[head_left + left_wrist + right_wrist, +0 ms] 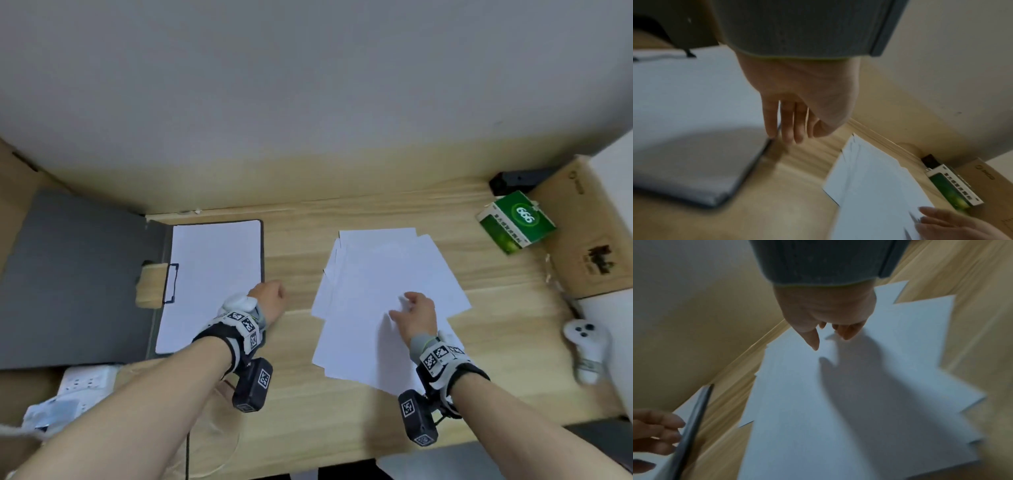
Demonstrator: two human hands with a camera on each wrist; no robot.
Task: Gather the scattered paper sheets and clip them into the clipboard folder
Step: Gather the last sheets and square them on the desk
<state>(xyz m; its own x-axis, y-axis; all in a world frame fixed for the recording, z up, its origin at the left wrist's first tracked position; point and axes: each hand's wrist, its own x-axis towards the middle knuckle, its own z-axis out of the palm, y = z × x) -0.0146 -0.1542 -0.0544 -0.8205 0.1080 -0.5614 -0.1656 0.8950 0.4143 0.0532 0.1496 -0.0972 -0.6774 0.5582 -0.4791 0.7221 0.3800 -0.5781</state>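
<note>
from the head view, a gray clipboard folder (78, 274) lies open at the left of the wooden desk (294, 394), with one white sheet (212, 281) on its right half beside the clip (170, 283). the left hand (269, 301) is at that sheet's right edge. the scattered paper sheets (373, 298) lie fanned out in a loose pile in the middle, and the right hand (416, 317) rests on top of them. a bare strip of desk runs between folder and pile. a green box (517, 222) and a white controller (585, 346) lie far right, away from the pile.

the left wrist view shows what the head view hides: the left fingers (787, 123) hang straight and loose, holding nothing, tips just at the folder's dark edge (754, 165).

the right wrist view shows the right fingers (849, 331) bent down onto the top sheet, the thumb (812, 339) pointing out. i cannot tell if they pinch it.
</note>
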